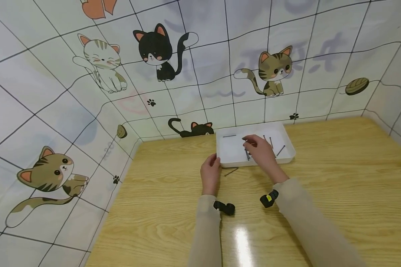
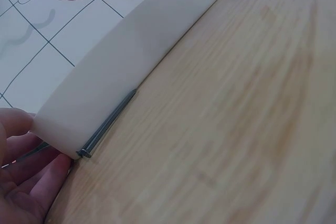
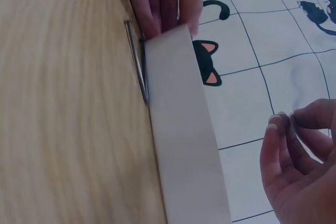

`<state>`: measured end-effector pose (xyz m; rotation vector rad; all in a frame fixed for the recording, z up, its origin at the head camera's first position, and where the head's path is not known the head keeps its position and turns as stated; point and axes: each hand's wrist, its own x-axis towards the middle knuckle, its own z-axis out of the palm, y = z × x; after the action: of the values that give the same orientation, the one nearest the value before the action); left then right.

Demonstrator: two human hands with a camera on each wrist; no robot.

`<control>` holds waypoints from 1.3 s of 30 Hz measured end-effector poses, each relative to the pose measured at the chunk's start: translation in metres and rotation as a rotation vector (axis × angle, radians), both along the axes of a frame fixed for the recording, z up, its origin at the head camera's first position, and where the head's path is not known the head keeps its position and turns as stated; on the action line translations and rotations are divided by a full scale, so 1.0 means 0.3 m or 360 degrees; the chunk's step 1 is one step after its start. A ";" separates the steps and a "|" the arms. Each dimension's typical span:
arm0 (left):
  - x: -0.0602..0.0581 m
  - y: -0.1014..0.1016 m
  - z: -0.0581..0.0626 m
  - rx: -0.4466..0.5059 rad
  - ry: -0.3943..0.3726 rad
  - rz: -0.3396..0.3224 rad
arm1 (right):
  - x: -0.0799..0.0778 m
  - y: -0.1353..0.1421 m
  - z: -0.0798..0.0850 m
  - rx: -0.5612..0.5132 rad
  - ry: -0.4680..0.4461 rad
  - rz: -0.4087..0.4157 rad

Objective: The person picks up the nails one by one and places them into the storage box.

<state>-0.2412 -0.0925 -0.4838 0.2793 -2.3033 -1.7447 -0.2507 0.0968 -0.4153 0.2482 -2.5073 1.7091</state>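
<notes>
A white rectangular tray (image 1: 233, 162) stands near the back wall with several dark nails inside, among them one long nail (image 1: 280, 150) at its right. My left hand (image 1: 210, 171) grips the tray's front left corner, thumb by the rim and fingers around the wall, as the left wrist view shows. Over the tray's middle is my right hand (image 1: 260, 152), thumb and fingertips (image 3: 273, 124) drawn together. I cannot tell whether anything small is pinched there. On the table, close along the tray's front wall, lies a nail (image 2: 107, 124), near my left hand's fingers.
The wood-grain table (image 1: 160, 207) meets a wall (image 1: 213, 66) with a cat-printed grid covering behind and at the left. Inside the tray, a nail (image 1: 229, 136) lies apart near the back left. Black wrist cameras (image 1: 224, 207) sit on both sleeves.
</notes>
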 end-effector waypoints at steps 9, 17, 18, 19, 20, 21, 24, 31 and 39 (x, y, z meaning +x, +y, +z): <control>0.003 0.000 0.003 -0.0010 -0.0027 0.0004 | 0.071 -0.036 -0.051 -0.0217 0.0025 0.0022; 0.003 0.002 0.006 0.0008 -0.0033 0.0019 | 0.093 -0.038 -0.068 -0.0330 -0.0022 0.0044; 0.003 0.002 0.005 0.0006 -0.0035 0.0019 | 0.093 -0.037 -0.071 -0.0336 -0.0031 0.0053; 0.003 0.002 0.004 0.0006 -0.0037 0.0019 | 0.093 -0.036 -0.074 -0.0341 -0.0040 0.0061; 0.003 0.002 0.004 0.0005 -0.0036 0.0016 | 0.092 -0.035 -0.077 -0.0348 -0.0049 0.0072; 0.003 0.001 0.004 0.0011 -0.0034 0.0013 | 0.091 -0.035 -0.080 -0.0357 -0.0056 0.0081; 0.003 0.001 0.005 0.0013 -0.0019 0.0010 | 0.085 -0.034 -0.089 -0.0378 -0.0078 0.0101; 0.001 -0.001 -0.001 0.0018 0.0005 0.0003 | 0.085 -0.037 -0.097 -0.0404 -0.0148 0.0125; 0.001 -0.003 -0.002 0.0025 -0.0041 0.0007 | 0.086 -0.048 -0.103 -0.0167 -0.0140 0.0159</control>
<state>-0.2408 -0.0933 -0.4843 0.3114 -2.3058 -1.7683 -0.2250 0.0824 -0.4461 0.3007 -2.4949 1.9233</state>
